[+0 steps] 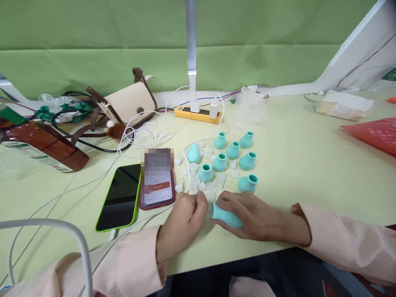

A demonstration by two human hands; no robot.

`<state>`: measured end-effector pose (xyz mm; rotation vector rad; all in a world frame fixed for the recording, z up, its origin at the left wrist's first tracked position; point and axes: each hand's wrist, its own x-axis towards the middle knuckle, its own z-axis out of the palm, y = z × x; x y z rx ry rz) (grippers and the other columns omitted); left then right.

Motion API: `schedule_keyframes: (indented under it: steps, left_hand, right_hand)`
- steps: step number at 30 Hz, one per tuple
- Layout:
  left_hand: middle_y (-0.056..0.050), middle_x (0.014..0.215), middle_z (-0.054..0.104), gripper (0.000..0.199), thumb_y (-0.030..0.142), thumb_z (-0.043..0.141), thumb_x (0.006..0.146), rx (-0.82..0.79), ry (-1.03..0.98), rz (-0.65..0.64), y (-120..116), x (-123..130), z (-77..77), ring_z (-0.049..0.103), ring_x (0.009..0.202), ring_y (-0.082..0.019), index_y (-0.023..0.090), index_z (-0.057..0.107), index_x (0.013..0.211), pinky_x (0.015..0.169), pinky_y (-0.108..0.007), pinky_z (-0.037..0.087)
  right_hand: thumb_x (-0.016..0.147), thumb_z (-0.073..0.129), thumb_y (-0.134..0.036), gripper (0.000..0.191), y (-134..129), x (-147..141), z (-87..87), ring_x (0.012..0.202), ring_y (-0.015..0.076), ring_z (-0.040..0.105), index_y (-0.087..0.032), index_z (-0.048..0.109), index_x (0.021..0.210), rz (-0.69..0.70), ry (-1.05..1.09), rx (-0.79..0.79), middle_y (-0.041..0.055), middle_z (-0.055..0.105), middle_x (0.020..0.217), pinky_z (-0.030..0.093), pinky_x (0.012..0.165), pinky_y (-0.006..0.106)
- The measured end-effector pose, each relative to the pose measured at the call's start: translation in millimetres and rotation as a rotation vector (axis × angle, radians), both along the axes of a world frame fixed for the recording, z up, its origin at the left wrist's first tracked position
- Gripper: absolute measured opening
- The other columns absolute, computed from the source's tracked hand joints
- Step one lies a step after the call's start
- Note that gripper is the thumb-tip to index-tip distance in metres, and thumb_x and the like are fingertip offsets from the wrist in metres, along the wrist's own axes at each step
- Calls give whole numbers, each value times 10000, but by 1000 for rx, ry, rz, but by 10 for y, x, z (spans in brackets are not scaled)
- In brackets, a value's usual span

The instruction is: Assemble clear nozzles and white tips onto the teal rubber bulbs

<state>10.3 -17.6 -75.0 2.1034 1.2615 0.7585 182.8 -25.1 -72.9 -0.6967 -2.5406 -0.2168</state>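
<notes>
My right hand (255, 216) is wrapped round a teal rubber bulb (229, 216) lying sideways near the table's front edge. From the bulb's mouth a translucent plastic piece (210, 209) sticks out, and my left hand (185, 214) is closed on its other end; the fingers hide most of it. Just beyond my hands stand several open-mouthed teal bulbs, one of them a bulb (247, 182) by my right knuckles. One teal bulb (193, 153) has its narrow end away from me. Small translucent plastic parts (210, 190) lie scattered among them.
Left of the parts lie a phone in a red case (157, 181) and a green-edged phone (119, 198). White cables cross the table. Behind are a yellow power strip (198, 114), a cream handbag (131, 103) and a plastic bag (251, 109). A brown bottle (52, 142) lies left.
</notes>
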Motion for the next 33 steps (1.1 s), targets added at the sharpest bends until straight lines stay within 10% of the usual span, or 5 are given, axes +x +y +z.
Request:
schedule_keyframes:
  steps: [7, 15, 27, 33]
  left_hand:
    - [72, 426, 205, 313, 182, 212, 815, 40, 9, -103, 2, -29, 20, 242, 375, -95, 220, 211, 505, 431, -254, 216]
    - [76, 501, 321, 163, 253, 424, 817, -88, -317, -144, -117, -56, 75, 317, 438, -85, 201, 388, 667, 432, -201, 262]
    - [-31, 926, 402, 182, 148, 517, 753, 138, -549, -123, -194, -42, -64, 420, 899, -175, 224, 458, 908, 769, -305, 363]
    - [-43, 958, 490, 299, 112, 437, 768, 72, -477, -339, -211, -56, -194, 486, 886, -178, 247, 344, 1018, 757, -309, 392]
  right_hand:
    - [788, 495, -260, 224, -53, -42, 81, 654, 117, 536, -184, 346, 937, -47, 175, -590, 26, 547, 792, 452, 584, 240]
    - [704, 543, -184, 450, -83, -55, 22, 889, 165, 470, -182, 284, 1072, 41, 401, -830, 72, 424, 970, 440, 751, 293]
    - [703, 578, -242, 515, 34, -3, -34, 945, 206, 435, -172, 290, 1124, 233, 440, -431, 97, 412, 1006, 428, 778, 377]
    - [613, 630, -218, 447, 265, 233, 168, 783, 203, 511, -165, 448, 1017, 9, 544, 60, 72, 512, 858, 440, 643, 353]
